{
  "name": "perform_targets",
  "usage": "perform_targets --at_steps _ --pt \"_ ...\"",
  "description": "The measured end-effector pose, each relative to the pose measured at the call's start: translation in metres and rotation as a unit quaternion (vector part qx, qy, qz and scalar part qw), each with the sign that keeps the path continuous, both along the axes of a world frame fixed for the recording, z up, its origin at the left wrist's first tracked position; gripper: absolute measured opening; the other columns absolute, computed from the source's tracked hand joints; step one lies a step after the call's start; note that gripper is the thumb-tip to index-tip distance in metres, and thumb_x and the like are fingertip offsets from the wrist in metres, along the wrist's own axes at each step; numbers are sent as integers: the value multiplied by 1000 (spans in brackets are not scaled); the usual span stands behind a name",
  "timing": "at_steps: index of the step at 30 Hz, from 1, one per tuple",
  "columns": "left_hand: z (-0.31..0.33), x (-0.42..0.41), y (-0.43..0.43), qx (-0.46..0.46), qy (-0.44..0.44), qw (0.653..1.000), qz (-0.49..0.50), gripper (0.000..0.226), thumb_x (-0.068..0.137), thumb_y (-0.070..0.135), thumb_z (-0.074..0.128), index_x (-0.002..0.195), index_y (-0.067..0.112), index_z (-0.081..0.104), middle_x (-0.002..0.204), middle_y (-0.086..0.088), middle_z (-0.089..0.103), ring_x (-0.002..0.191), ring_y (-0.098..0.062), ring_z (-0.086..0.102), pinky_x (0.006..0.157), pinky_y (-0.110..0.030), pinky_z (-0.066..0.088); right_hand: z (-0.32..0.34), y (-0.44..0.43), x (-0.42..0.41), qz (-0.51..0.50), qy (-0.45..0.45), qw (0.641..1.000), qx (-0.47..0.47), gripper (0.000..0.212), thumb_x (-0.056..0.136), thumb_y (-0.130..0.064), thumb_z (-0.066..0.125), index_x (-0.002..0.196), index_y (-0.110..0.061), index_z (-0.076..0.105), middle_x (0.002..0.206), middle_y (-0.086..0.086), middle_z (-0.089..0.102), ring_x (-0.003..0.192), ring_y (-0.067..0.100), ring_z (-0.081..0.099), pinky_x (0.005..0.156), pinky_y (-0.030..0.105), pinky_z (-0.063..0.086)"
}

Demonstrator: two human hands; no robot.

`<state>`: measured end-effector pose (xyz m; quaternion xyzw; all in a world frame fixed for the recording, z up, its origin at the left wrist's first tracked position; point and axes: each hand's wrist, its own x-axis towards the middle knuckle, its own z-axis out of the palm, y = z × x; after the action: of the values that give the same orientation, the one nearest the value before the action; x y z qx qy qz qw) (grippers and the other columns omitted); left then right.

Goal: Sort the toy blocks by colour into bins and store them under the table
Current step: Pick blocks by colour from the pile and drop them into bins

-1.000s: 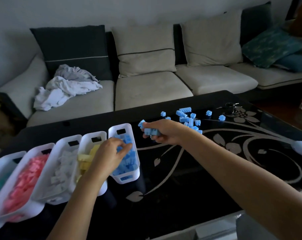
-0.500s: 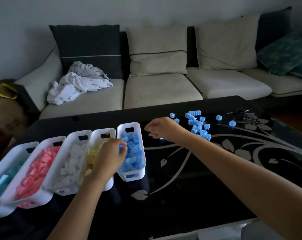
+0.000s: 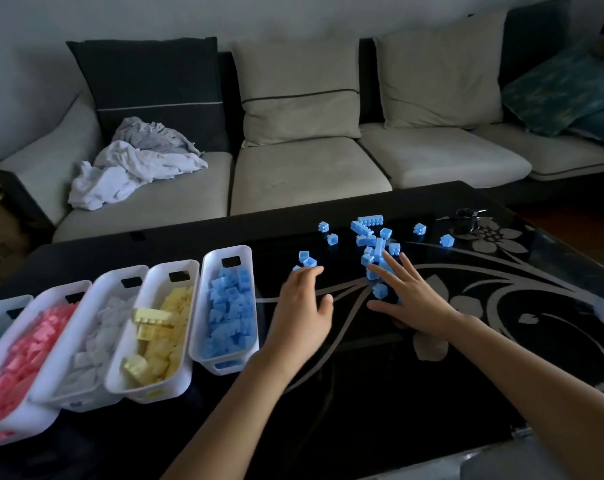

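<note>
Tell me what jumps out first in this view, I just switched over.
A row of white bins on the table's left edge, filled by colour: pink, white, yellow, then blue blocks. Loose blue blocks lie scattered on the black floral table further right. The left hand and right hand reach toward them, fingers spread.
</note>
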<state>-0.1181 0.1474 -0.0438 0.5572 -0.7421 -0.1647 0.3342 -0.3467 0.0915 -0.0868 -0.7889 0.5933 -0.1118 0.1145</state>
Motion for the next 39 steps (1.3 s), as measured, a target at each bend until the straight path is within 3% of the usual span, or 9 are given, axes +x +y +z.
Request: perform_targets --at_steps 5,10,15,18,23,27,30,35,39 --pt "-29 -32 -47 91 -50 991 88 69 94 27 53 150 15 15 158 -14 6 146 -31 5 119 -44 16 -4 -10 1 47 -58 996 -48 50 92 -41 52 140 -32 40 158 -10 10 145 12 -8 118 40 16" --pt "-41 -32 -98 133 -122 967 179 73 94 38 51 151 22 9 158 -15 -4 144 -39 -2 115 -53 6 -8 -11 -1 102 -99 987 -74 25 93 -26 55 116 -20 63 150 -9 33 144 6 12 114 28 21" --pt "-47 -28 -120 125 -186 959 174 56 97 44 41 147 26 25 154 -9 23 139 -34 22 111 -45 23 -8 -9 -1 77 -93 985 -125 24 89 -28 61 111 -18 62 120 -4 51 111 12 38 98 24 36" --pt "-52 -30 -114 41 -183 968 166 34 97 39 44 126 22 50 130 -9 49 115 -26 45 91 -33 38 -7 -6 -1 45 -72 988 -130 26 88 -35 62 110 -20 60 114 -4 49 105 11 38 88 28 44" --pt "-47 -30 -93 16 -208 970 127 28 98 39 42 109 15 52 107 -5 52 68 -13 50 51 -21 33 -2 -1 5 -16 -10 988 -155 30 88 -47 57 104 -21 57 108 -4 46 102 13 43 72 27 47" --pt "-36 -28 -73 26 -194 978 74 25 98 36 43 107 16 53 102 -4 57 73 -16 56 57 -24 40 -4 1 11 -37 62 974 -213 20 85 -34 64 90 -14 64 94 0 55 90 19 57 51 27 41" --pt "-13 -21 -54 -19 -147 988 50 21 98 33 43 105 17 55 97 -1 58 76 -14 59 60 -24 44 -4 7 14 -17 112 958 -263 23 59 -19 87 68 -15 66 72 -2 57 64 18 59 36 21 36" --pt "33 14 -32 -98 -100 988 66 17 98 29 45 99 16 57 88 5 51 70 -6 48 54 -14 32 2 6 12 -133 -125 968 -174 4 85 -19 64 88 -17 65 86 -7 59 81 13 55 59 26 38" --pt "41 61 -23 -102 -114 979 133 17 96 28 48 98 15 59 93 0 57 77 -15 52 62 -23 32 11 0 9 -267 -346 899 -35 7 83 -26 70 80 -21 66 81 -5 65 75 11 60 63 29 52"
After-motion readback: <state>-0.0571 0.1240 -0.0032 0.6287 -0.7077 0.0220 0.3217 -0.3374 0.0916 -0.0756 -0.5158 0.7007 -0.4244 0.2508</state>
